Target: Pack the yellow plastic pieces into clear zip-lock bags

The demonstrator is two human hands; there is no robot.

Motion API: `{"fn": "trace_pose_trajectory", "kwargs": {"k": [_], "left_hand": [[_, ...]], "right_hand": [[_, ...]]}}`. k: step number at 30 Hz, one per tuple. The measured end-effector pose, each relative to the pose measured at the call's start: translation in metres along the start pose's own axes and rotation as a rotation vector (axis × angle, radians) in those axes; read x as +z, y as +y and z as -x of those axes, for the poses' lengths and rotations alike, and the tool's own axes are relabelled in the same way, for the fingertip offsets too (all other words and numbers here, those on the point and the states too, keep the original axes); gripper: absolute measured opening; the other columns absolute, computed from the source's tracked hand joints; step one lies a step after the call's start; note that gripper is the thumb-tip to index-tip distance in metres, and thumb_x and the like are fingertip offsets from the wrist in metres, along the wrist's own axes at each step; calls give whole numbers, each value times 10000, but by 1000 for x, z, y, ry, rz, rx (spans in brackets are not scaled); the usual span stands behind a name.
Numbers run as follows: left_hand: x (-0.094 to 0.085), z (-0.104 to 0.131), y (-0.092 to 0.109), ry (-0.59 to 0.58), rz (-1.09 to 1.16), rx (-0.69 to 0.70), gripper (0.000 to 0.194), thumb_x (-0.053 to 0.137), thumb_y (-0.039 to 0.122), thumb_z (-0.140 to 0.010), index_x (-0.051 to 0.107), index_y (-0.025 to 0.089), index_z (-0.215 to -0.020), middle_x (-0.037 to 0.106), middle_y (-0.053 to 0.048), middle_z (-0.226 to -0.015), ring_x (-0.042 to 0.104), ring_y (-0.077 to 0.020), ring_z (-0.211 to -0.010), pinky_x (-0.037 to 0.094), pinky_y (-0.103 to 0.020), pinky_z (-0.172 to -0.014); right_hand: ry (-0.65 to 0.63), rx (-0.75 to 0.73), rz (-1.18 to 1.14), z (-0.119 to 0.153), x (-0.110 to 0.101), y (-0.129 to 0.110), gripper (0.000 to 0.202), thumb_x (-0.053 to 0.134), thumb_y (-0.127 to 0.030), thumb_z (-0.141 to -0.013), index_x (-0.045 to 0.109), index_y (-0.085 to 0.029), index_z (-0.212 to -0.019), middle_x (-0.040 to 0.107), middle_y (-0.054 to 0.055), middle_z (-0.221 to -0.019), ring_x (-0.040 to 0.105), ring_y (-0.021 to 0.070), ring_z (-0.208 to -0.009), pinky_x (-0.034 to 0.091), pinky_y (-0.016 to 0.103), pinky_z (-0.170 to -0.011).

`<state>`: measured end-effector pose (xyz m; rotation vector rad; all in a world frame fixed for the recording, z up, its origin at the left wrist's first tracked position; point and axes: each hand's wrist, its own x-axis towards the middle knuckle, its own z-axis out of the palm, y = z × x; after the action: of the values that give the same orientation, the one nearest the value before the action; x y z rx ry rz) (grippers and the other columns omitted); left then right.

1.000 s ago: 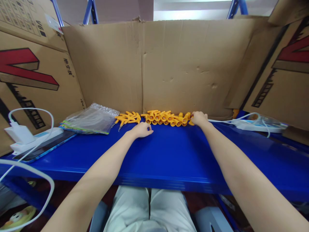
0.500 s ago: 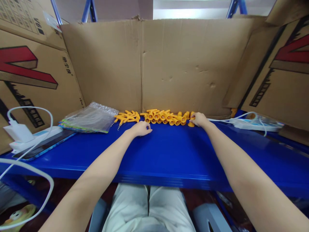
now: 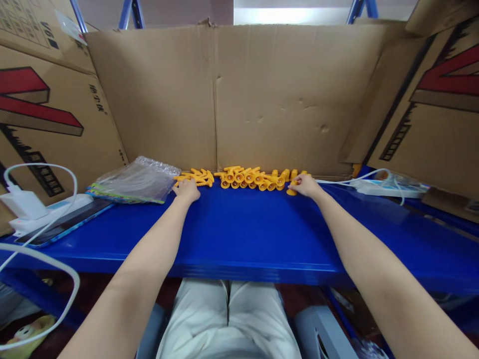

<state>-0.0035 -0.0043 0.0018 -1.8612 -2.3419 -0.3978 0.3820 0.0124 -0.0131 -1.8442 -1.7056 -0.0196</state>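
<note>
Several yellow corkscrew handles lie in a pile at the back of the blue shelf. My left hand reaches over the pile's left end; its fingertips are among the pieces, and whether they grip one is hard to see. To the right, yellow cone-shaped cups lie in stacked rows with their open ends facing me. At the right end of those rows, my right hand pinches a yellow cup, its fingers closed on it.
Clear plastic bags lie left of the handles. A phone and a white power strip with a cable are at far left. Another power strip lies right. Cardboard stands behind; the blue shelf spans the front.
My left hand has moved left, from beside the cups to the pile of handles. My right hand stays at the right end of the cups. The view has shifted slightly.
</note>
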Motion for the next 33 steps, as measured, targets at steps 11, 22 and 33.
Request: {"fn": "trace_pose_trajectory", "kwargs": {"k": [11,22,33], "left_hand": [[10,-10,-7,99,201,31,237,586,151,-676,648,178,-903,556,-212,-1213,398,-398,-1229,273,-596,-978],[-17,-14,15,250,1338,-298,159,530,118,-756,433,215,-835,652,-21,-854,634,-127,-815,464,-234,-687],[-23,14,45,-181,1671,-110,209,538,12,-718,449,188,-788,695,-40,-984,653,-104,-854,497,-262,-781]], "right_hand": [[-213,74,87,14,-6,-9,205,643,-304,-749,612,-114,-820,646,109,-822,605,242,-798,452,306,-701],[-10,69,305,16,-19,-27,313,552,-361,-818,592,-121,-1015,617,176,-1075,584,295,-993,431,343,-786],[120,-415,34,28,-13,-85,186,603,-257,-782,598,-159,-939,608,112,-979,571,235,-930,430,325,-828]]}}
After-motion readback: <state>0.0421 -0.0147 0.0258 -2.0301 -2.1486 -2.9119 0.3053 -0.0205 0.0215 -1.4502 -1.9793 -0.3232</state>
